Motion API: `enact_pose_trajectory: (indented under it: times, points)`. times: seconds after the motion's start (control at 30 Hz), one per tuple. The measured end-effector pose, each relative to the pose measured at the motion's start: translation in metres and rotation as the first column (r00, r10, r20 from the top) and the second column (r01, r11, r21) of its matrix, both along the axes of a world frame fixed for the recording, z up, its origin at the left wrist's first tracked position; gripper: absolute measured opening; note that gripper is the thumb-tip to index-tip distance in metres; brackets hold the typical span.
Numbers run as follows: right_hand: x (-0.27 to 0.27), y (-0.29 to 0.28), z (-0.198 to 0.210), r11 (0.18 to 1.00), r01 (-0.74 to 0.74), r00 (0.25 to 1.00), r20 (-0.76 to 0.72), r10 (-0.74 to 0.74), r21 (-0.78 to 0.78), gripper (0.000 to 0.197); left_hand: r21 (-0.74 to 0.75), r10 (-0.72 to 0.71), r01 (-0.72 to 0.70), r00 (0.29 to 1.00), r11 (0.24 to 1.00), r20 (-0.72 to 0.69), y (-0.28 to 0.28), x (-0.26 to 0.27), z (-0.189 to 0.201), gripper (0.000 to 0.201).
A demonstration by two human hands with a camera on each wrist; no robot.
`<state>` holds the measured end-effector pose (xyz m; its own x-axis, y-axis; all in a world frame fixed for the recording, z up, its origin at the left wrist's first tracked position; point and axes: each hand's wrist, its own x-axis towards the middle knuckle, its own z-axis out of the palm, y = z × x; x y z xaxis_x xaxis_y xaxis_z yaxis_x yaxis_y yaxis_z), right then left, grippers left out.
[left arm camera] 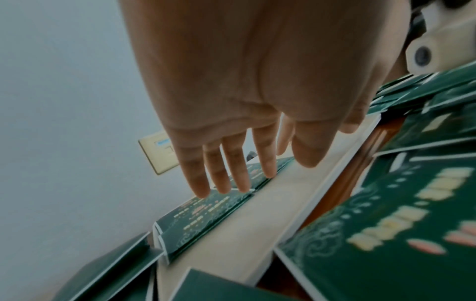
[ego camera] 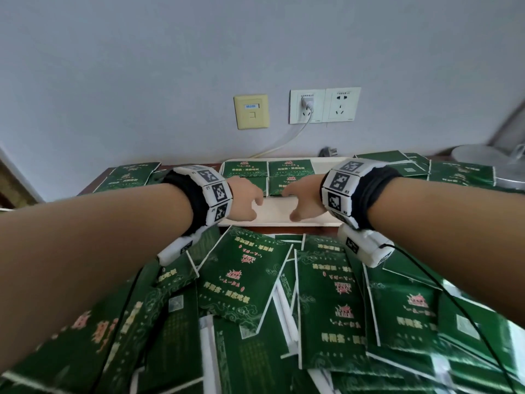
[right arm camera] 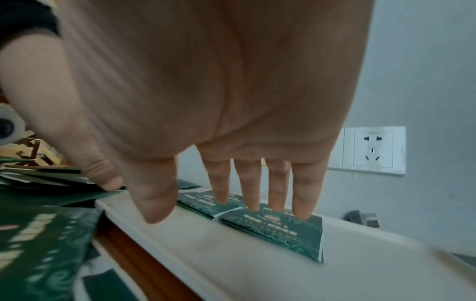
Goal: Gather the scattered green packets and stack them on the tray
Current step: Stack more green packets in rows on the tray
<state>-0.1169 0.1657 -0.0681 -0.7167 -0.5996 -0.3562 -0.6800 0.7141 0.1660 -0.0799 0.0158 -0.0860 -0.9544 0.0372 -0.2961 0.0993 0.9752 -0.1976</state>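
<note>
A cream tray [ego camera: 272,214] lies at the back of the table, with green packets [ego camera: 245,169] stacked in two side-by-side piles at its far side. Both hands hover over the tray's bare near half, palms down. My left hand [ego camera: 250,201] has straight, spread fingers [left arm camera: 224,183] that reach the left pile [left arm camera: 206,213] and hold nothing. My right hand [ego camera: 301,201] is the same, its fingers [right arm camera: 304,199] over the right pile [right arm camera: 278,230]. Whether the fingertips touch the packets is unclear. Several loose green packets [ego camera: 241,280] lie heaped in front of the tray.
More packets lie left [ego camera: 127,174] and right [ego camera: 460,173] of the tray. On the wall behind are a double socket [ego camera: 341,105] with a white plug and cable [ego camera: 306,105] and a yellowish plate [ego camera: 250,111]. A grey round object [ego camera: 483,157] stands at the far right.
</note>
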Motion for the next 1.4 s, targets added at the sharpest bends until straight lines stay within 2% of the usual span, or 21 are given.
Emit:
enact_pose_trajectory:
  times: [0.13, 0.23, 0.33, 0.43, 0.57, 0.67, 0.73, 0.83, 0.9, 0.93, 1.0, 1.1, 1.2, 1.33, 1.4]
  points:
    - [0.043, 0.022, 0.014, 1.000, -0.011, 1.000, 0.024, 0.011, 0.026, 0.086, 0.092, -0.056, 0.052, 0.998, 0.994, 0.041, 0.012, 0.049, 0.015, 0.059]
    - [0.082, 0.042, 0.017, 0.999, -0.036, 0.988, 0.154, 0.030, 0.033, 0.097, 0.118, -0.072, 0.054, 0.986, 0.992, 0.151, 0.017, 0.083, 0.015, 0.087]
    - [0.113, 0.057, 0.007, 0.996, -0.053, 0.960, 0.278, 0.030, 0.078, 0.106, 0.054, -0.066, 0.056, 0.974, 0.997, 0.217, 0.021, 0.103, 0.006, 0.113]
    - [0.128, 0.058, -0.010, 0.987, -0.033, 0.976, 0.216, -0.002, 0.157, 0.130, 0.023, -0.066, 0.062, 0.974, 0.998, 0.215, 0.023, 0.108, 0.000, 0.125]
    - [0.135, 0.060, -0.023, 0.990, -0.022, 0.986, 0.166, -0.002, 0.142, 0.139, 0.033, -0.035, 0.029, 0.976, 0.999, 0.214, 0.022, 0.106, -0.009, 0.133]
    - [0.135, 0.061, -0.018, 0.996, -0.010, 0.985, 0.175, -0.006, 0.090, 0.135, 0.057, 0.006, -0.020, 0.974, 0.998, 0.226, 0.016, 0.102, -0.016, 0.135]
    - [0.131, 0.058, -0.016, 0.998, -0.036, 0.991, 0.129, 0.029, 0.058, 0.130, 0.064, 0.019, -0.034, 0.975, 0.997, 0.220, 0.011, 0.099, -0.019, 0.136]
    - [0.123, 0.054, -0.016, 0.997, -0.080, 0.994, 0.070, 0.081, -0.015, 0.110, 0.066, 0.011, -0.024, 0.984, 0.998, 0.178, 0.007, 0.095, -0.022, 0.131]
    - [0.118, 0.054, -0.015, 0.990, -0.060, 0.991, 0.112, 0.074, -0.124, 0.097, 0.069, -0.003, -0.006, 0.991, 0.998, 0.130, 0.007, 0.091, -0.023, 0.126]
    - [0.117, 0.056, -0.013, 0.985, -0.045, 0.986, 0.153, 0.070, -0.164, 0.097, 0.078, -0.006, -0.003, 0.994, 0.997, 0.109, 0.007, 0.090, -0.023, 0.123]
    - [0.115, 0.059, -0.010, 0.991, -0.025, 0.974, 0.220, 0.054, -0.135, 0.110, 0.105, -0.010, 0.001, 0.996, 0.994, 0.088, 0.007, 0.087, -0.024, 0.116]
    - [0.115, 0.064, -0.013, 0.998, 0.032, 0.979, 0.201, -0.041, 0.047, 0.118, 0.173, -0.008, -0.005, 0.997, 0.985, 0.074, 0.009, 0.087, -0.024, 0.107]
    - [0.113, 0.060, -0.021, 0.992, 0.001, 0.994, 0.109, -0.015, 0.127, 0.099, 0.184, -0.002, -0.002, 1.000, 0.983, 0.019, 0.012, 0.086, -0.021, 0.103]
    - [0.111, 0.055, -0.019, 0.997, -0.040, 0.999, 0.014, 0.040, 0.069, 0.069, 0.095, -0.029, 0.039, 0.994, 0.995, -0.107, 0.013, 0.085, -0.014, 0.095]
    - [0.112, 0.056, -0.017, 0.997, -0.080, 0.996, -0.027, 0.080, 0.020, 0.047, 0.087, -0.027, 0.039, 0.990, 0.995, -0.140, 0.014, 0.084, -0.012, 0.087]
